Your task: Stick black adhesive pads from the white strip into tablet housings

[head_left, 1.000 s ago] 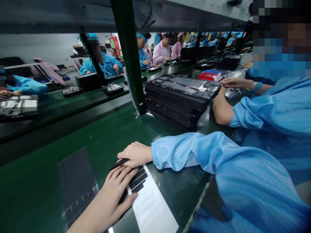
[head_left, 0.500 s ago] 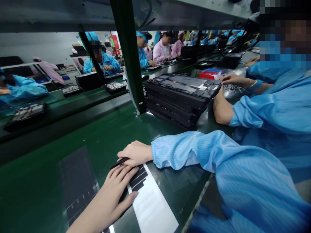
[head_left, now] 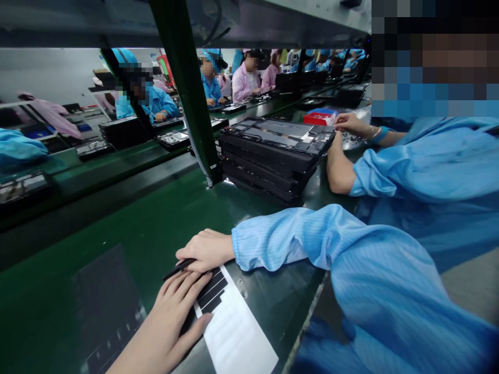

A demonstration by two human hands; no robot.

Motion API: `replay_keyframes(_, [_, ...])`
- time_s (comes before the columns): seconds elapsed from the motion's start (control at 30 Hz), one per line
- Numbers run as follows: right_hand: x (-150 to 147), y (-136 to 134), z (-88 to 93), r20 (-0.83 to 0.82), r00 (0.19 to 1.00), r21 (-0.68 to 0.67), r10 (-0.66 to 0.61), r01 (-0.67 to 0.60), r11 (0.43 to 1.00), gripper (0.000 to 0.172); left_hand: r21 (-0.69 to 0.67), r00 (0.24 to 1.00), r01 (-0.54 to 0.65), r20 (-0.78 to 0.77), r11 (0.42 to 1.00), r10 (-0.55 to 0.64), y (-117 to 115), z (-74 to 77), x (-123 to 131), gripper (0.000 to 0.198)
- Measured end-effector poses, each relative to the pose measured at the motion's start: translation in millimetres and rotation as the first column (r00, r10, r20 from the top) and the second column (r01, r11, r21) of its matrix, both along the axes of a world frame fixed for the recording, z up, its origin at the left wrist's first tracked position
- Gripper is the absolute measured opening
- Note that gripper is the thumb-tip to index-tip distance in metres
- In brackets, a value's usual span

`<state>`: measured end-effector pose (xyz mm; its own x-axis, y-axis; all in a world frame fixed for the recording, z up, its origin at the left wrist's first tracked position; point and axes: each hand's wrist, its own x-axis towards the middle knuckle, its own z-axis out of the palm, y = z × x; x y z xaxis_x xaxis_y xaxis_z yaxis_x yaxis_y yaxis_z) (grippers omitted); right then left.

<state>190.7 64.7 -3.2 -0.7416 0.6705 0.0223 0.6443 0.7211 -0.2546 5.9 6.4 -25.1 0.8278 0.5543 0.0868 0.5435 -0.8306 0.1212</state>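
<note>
My left hand (head_left: 169, 324) lies flat with its fingers stretched out, pressing on the near end of a white backing sheet (head_left: 237, 337) on the green belt. Several black strips (head_left: 212, 293) are stuck on that sheet right beside my fingertips. My right hand (head_left: 205, 249), in a blue sleeve, rests just behind the sheet with its fingers closed around a thin black tool (head_left: 178, 269). The tool's tip points left, just above my left fingertips.
A stack of black device frames (head_left: 273, 153) stands behind my right arm, next to a green post (head_left: 187, 98). A co-worker's forearm (head_left: 337, 171) rests at the stack's right side, near a red box (head_left: 319, 118). A dark sheet (head_left: 105, 306) lies left of my hands. Other workers sit across the line.
My head has turned slightly, so everything sits a little further left in view. Both hands stay where they were on the sheet and tool.
</note>
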Motion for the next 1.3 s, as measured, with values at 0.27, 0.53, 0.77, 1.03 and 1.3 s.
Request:
replay_keyframes(0.27, [-1.0,1.3,-2.7,-0.022,1.000,-0.008,-0.005,0.004,1.000,0.027,-0.013,1.000,-0.002,-0.013,1.000,0.002,1.4,2.6,-0.5,0.055])
replay_keyframes(0.53, [-1.0,1.8,-3.8,-0.018,1.000,0.005,-0.015,0.015,1.000,0.029,0.005,1.000,-0.004,0.020,1.000,0.004,3.2,-3.9,-2.5,0.053])
replay_keyframes(0.77, [-1.3,2.4,-4.7,-0.023,1.000,0.008,-0.006,0.006,1.000,0.029,0.012,0.999,-0.009,0.046,1.000,0.009,-0.6,-1.3,1.4,0.054])
replay_keyframes(1.03, [-0.9,2.1,-1.8,-0.010,1.000,-0.005,-0.010,0.010,1.000,0.029,0.035,0.996,-0.009,0.092,0.999,0.005,-1.0,-2.6,3.1,0.048])
replay_keyframes(1.3, [-0.7,-1.1,-7.3,-0.041,0.999,0.057,-0.029,0.032,0.998,0.024,-0.166,1.000,0.003,-0.004,0.986,-0.004,-5.9,24.4,10.4,0.047])
